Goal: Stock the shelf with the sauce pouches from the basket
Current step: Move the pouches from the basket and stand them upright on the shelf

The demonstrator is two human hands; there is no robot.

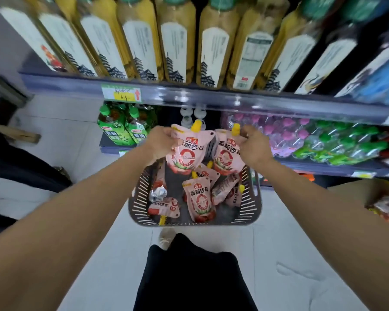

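A grey slotted basket [139,198] stands on the floor below the shelves, with several pink sauce pouches [199,203] with yellow caps lying loose in it. My left hand [160,142] grips one pink pouch [186,153] by its top edge, held above the basket's far rim. My right hand [254,147] grips a second pouch [227,158] the same way, just to the right of the first. Both pouches hang upright, side by side, in front of the lower shelf [211,102].
Tall yellow bottles [177,41] fill the upper shelf. Below it stand green drink bottles [121,129] at left and pink- and green-capped bottles [301,135] at right, with a dark gap [171,115] between them. My dark-trousered leg [193,277] and white floor tiles are underneath.
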